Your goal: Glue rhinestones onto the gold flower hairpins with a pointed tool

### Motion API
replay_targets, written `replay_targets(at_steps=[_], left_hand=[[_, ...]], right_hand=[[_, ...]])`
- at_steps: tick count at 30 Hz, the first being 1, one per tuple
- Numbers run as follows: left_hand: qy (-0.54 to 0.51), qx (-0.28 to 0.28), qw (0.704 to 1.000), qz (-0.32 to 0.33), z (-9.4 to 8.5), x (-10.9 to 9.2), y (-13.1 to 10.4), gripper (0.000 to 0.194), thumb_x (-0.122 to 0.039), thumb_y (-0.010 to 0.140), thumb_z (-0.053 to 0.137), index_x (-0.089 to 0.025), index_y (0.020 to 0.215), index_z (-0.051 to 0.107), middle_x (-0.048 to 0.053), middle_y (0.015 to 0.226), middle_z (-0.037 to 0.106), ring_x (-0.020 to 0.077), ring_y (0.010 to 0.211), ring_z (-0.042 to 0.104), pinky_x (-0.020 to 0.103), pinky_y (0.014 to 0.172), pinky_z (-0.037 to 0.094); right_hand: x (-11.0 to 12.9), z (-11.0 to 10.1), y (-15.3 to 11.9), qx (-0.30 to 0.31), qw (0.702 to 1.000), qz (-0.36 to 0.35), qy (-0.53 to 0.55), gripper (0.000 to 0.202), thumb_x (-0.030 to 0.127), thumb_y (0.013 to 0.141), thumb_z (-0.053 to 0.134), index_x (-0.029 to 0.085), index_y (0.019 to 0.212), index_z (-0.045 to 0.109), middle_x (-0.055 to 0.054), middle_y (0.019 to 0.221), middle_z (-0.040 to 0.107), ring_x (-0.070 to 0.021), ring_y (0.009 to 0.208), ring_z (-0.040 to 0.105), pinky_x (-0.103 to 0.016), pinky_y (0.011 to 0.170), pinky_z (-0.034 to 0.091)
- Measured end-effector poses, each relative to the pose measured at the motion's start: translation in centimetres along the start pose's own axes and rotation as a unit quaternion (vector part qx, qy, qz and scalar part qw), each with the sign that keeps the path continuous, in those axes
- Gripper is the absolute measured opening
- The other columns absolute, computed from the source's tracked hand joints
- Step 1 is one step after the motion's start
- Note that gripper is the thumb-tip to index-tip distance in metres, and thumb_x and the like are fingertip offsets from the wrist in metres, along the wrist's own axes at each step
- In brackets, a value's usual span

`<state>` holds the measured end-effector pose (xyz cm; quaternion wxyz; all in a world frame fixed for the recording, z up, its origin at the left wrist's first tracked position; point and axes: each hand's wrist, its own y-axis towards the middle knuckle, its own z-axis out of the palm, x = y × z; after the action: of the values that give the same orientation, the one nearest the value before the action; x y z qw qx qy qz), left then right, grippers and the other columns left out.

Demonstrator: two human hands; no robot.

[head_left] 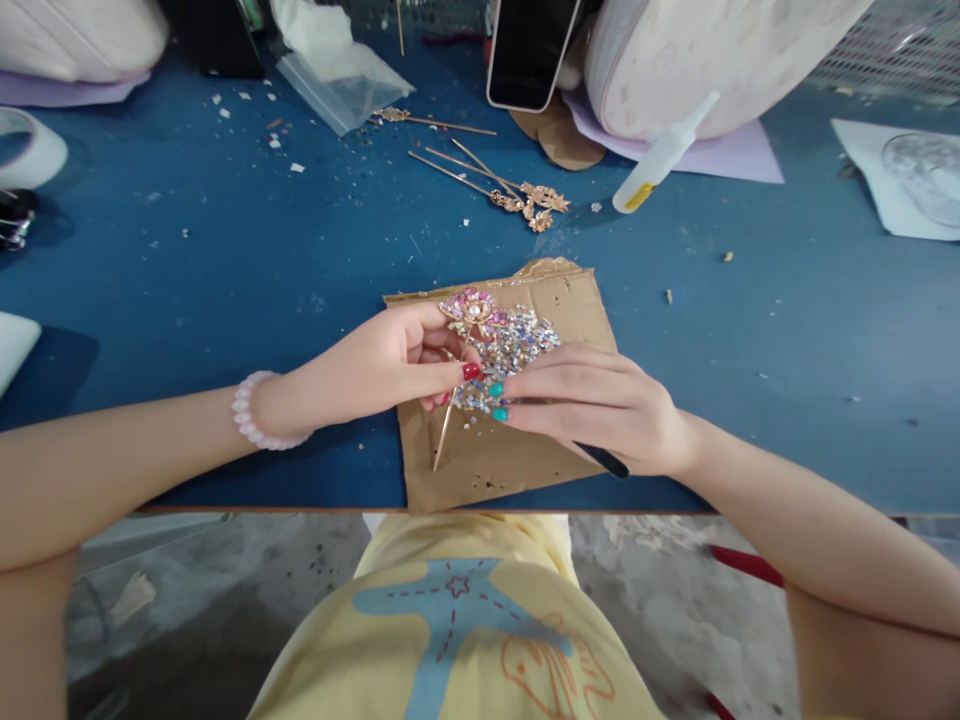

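Observation:
My left hand is closed around a gold hairpin, its stick slanting down toward the table's front edge. The flower head of the hairpin carries pink stones and a pearl-like centre. My right hand is closed on a slim black tool, apparently tweezers, whose rear end shows below the palm; its tip is hidden by the fingers. Under both hands, a heap of small multicoloured rhinestones lies on a piece of cardboard. The fingertips of the two hands almost meet over the heap.
Several gold hairpins lie beyond the cardboard. A glue bottle leans right of them. Farther back are a phone, a plastic bag and a pale rounded bag. A tape roll sits far left, a paper sheet far right.

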<state>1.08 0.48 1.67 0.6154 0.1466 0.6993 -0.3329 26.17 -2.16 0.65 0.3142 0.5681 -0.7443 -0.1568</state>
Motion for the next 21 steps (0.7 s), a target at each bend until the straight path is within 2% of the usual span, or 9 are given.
replay_targets(at_steps=[7,17,21], left_hand=[[0.014,-0.001,1.0,0.008,0.04,-0.12,0.04,0.022,-0.019,0.081,0.069,-0.013,0.102,0.064,0.0,0.084,0.064,0.0065,0.056,0.057,0.019,0.052,0.052],[0.006,0.001,1.0,0.007,0.03,0.02,0.13,0.039,-0.018,0.077,0.07,-0.015,0.116,0.064,0.003,0.096,0.07,0.0082,0.061,0.06,0.019,0.052,0.051],[0.002,-0.002,1.0,0.005,0.01,0.03,0.09,0.038,-0.018,0.077,0.07,-0.015,0.115,0.064,0.003,0.096,0.07,0.0085,0.062,0.06,0.019,0.053,0.052]], right_hand=[[0.02,-0.15,0.02,0.01,1.0,0.0,0.006,0.022,0.014,0.101,0.048,0.01,0.11,0.068,-0.016,0.109,0.076,-0.0212,0.106,0.072,-0.04,0.088,0.063],[0.04,-0.13,0.02,0.009,1.0,-0.004,0.009,0.022,0.014,0.101,0.048,0.01,0.109,0.068,-0.016,0.108,0.077,-0.0214,0.102,0.072,-0.04,0.086,0.064],[0.06,-0.22,0.09,0.014,1.0,-0.004,0.011,0.022,0.013,0.101,0.048,0.01,0.109,0.068,-0.016,0.108,0.076,-0.0216,0.103,0.072,-0.04,0.085,0.064]])
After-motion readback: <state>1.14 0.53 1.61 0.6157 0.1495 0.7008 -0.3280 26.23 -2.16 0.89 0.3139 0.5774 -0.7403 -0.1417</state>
